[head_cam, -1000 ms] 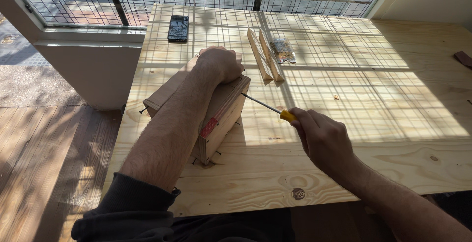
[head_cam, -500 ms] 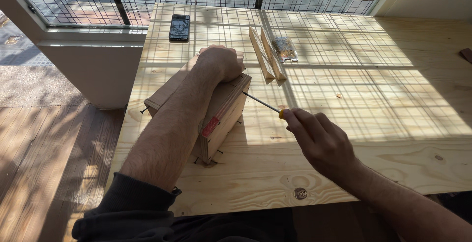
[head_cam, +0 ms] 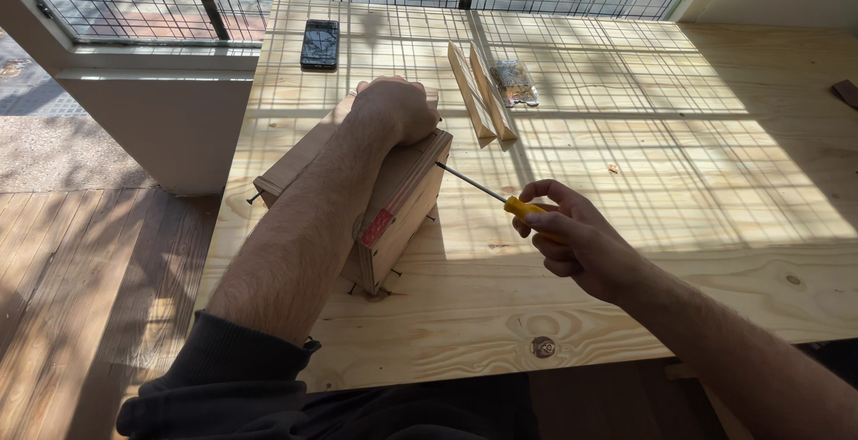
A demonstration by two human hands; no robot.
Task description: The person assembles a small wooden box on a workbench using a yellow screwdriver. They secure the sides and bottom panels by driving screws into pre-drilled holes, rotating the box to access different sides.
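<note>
Right hand (head_cam: 576,242) is wrapped around a yellow-handled screwdriver (head_cam: 500,199), tip touching the side of the plywood box (head_cam: 393,212) near its far top corner. Left hand (head_cam: 393,109) clamps down on top of the box w/ fingers curled. Beyond the box: two wood strips (head_cam: 481,92), a small packet (head_cam: 514,83), and a phone (head_cam: 320,43) at the table's (head_cam: 679,181) far edge.

One plywood box (head_cam: 393,217), one yellow-handled screwdriver (head_cam: 500,201) and one dark phone (head_cam: 319,43) are on view. Two wooden strips (head_cam: 481,92) lie beside one small clear packet (head_cam: 515,82).
</note>
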